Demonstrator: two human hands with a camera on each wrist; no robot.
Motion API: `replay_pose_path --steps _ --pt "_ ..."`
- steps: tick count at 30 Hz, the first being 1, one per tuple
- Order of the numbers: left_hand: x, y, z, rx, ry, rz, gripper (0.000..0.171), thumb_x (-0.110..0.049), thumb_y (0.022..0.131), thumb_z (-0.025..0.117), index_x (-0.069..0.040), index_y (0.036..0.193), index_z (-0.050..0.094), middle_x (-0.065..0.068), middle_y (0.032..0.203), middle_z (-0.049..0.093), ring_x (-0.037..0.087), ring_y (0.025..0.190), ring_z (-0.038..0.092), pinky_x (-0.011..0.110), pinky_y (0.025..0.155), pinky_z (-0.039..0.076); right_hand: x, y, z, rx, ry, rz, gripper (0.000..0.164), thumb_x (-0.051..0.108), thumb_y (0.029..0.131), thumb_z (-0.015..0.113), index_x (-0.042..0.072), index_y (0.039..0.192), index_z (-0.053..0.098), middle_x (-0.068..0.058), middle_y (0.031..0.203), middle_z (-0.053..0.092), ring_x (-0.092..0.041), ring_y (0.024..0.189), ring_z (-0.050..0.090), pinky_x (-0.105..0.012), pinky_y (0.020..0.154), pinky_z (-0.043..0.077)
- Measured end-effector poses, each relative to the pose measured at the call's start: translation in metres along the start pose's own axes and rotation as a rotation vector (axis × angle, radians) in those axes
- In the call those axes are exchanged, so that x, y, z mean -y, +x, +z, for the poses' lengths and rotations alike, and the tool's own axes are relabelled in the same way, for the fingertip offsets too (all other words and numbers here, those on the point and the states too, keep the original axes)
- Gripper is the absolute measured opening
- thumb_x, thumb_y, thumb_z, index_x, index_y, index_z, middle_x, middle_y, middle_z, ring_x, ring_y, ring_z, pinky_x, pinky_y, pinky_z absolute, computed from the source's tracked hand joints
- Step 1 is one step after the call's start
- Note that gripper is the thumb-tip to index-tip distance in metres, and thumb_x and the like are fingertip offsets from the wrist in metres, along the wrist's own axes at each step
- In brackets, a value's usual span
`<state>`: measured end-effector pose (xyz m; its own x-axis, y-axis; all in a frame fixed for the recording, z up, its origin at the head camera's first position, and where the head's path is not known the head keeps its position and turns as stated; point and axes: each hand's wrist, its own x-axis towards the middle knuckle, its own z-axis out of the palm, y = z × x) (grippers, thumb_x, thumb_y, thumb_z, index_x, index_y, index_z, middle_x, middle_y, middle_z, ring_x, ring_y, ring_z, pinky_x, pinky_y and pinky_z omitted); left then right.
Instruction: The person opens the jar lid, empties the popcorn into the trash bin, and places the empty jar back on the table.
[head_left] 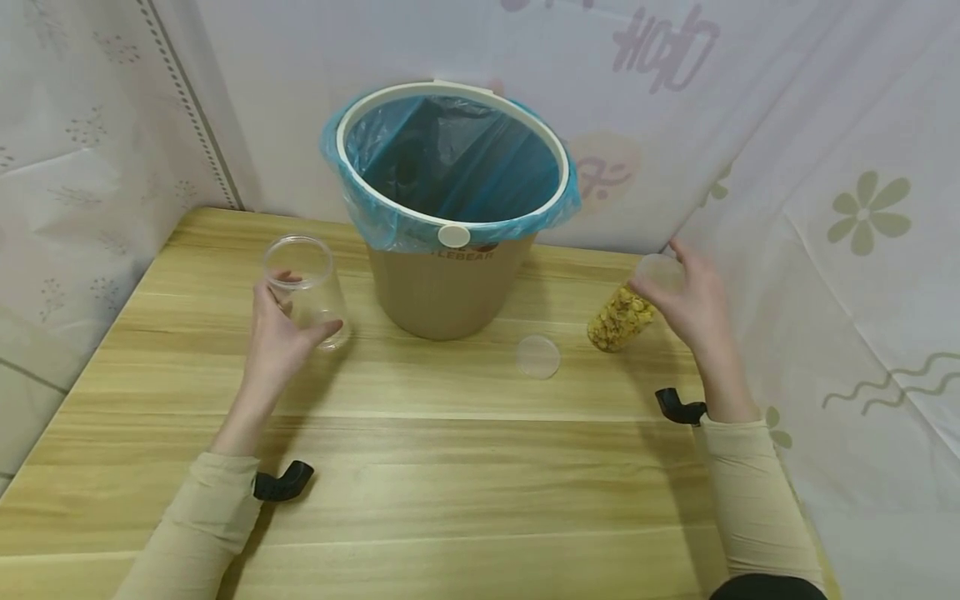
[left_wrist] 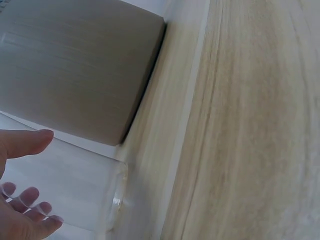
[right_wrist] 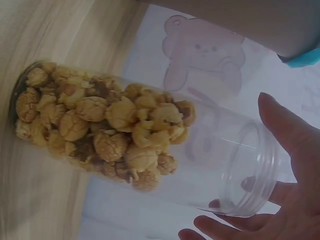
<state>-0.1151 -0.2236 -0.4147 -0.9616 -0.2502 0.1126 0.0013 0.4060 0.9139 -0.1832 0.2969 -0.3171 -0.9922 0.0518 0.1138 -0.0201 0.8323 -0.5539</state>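
A clear, empty plastic jar [head_left: 311,292] stands left of the bin. My left hand [head_left: 281,333] holds it, thumb across the near side and fingers around the far side; the left wrist view shows fingertips [left_wrist: 31,194] along its wall. At the right, a clear jar of popcorn [head_left: 621,318] rests on the table, filled a little over halfway. My right hand [head_left: 693,300] is spread about its mouth, the thumb [right_wrist: 285,120] lifted off to one side and the fingers straight behind the rim. A round translucent lid [head_left: 537,357] lies flat left of the popcorn jar.
Between the two jars, toward the back, stands a beige bin [head_left: 450,292] lined with a blue plastic bag [head_left: 360,204]. The wooden table [head_left: 465,483] backs onto hanging printed cloth [head_left: 255,67], which also runs down both sides.
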Motion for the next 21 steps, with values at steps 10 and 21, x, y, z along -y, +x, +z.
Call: replay_pose_path --steps 10,21 --pt "-0.002 -0.003 -0.005 0.007 0.028 0.001 0.124 -0.013 0.079 0.089 -0.018 0.165 0.000 0.021 0.164 0.030 0.045 0.153 0.027 0.066 0.125 0.022 -0.007 0.000 0.008 0.006 -0.013 0.015 0.108 0.060 0.086 0.075 0.021 0.167 0.015 -0.016 0.171 0.022 -0.048 0.156 0.023 -0.075 0.120 0.020" --pt "-0.027 -0.014 -0.018 -0.120 -0.065 0.113 0.121 -0.013 0.082 0.086 -0.026 0.166 -0.001 0.006 0.169 0.024 0.023 0.160 0.019 0.045 0.133 0.010 -0.008 -0.002 0.011 0.002 0.000 0.021 0.111 0.063 0.085 0.074 0.021 0.167 0.013 -0.020 0.169 0.026 -0.050 0.143 0.044 -0.073 0.112 0.036"
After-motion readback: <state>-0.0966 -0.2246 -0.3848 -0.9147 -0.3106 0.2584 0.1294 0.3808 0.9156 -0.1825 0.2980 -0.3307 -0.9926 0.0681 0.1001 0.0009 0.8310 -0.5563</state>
